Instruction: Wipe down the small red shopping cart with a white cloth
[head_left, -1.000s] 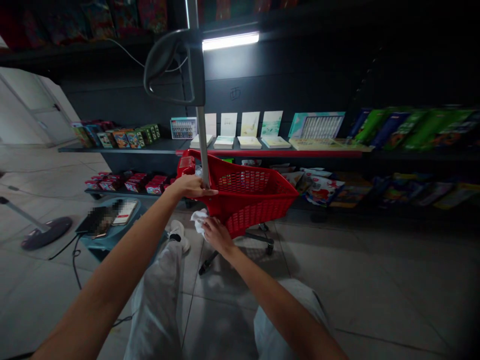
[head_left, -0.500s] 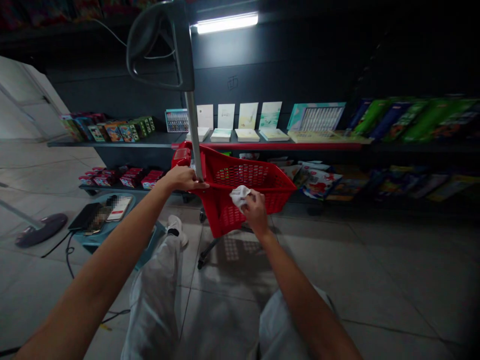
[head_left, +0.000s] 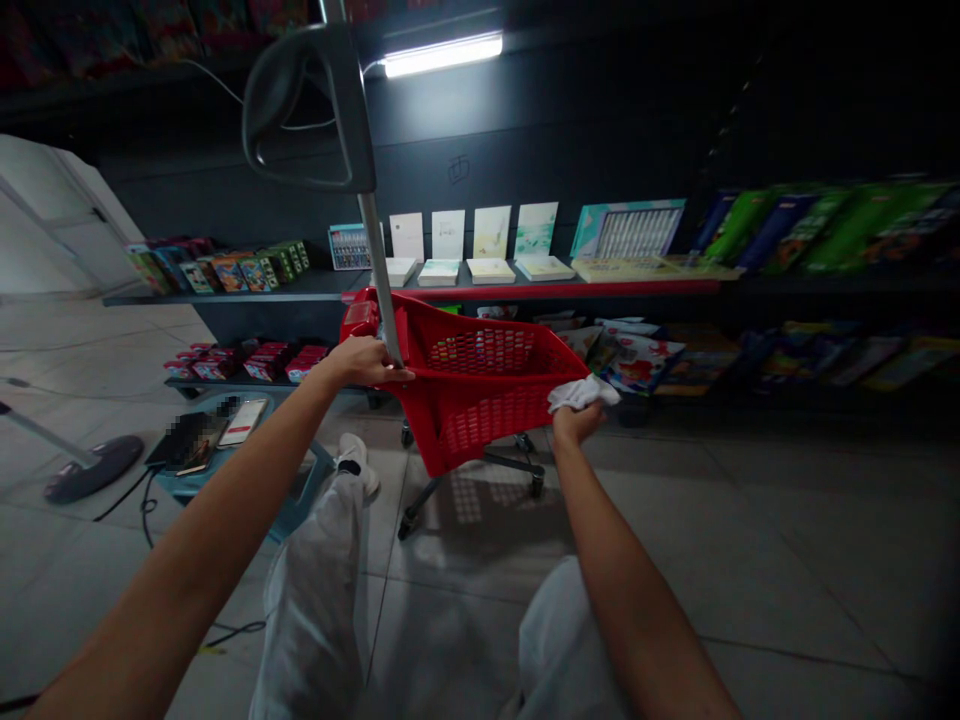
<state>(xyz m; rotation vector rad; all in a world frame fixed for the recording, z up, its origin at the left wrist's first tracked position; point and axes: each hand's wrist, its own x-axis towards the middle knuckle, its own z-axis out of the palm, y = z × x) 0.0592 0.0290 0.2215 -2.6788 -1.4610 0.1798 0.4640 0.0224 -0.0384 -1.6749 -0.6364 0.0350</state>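
Note:
A red plastic shopping cart [head_left: 487, 400] with perforated sides stands on wheels before me. My left hand [head_left: 366, 362] is closed on its near left corner, at the foot of a grey metal pole [head_left: 381, 270]. That pole rises to a dark grey loop-shaped frame [head_left: 360, 120]. My right hand [head_left: 579, 420] grips a white cloth [head_left: 585, 392] against the cart's front right end, by the upper rim. Its fingers are partly hidden behind the cloth.
Behind the cart, a dark shelf [head_left: 465, 292] bears upright books, boxes and green packets. Snack bags [head_left: 641, 360] lie on the level below. To my left are a blue stool [head_left: 300, 500] with phones on it, a round stand base [head_left: 94, 470] and floor cables.
My right hand has moved right with the cloth, from the middle of the cart's side to its front end. My left hand stays at the corner.

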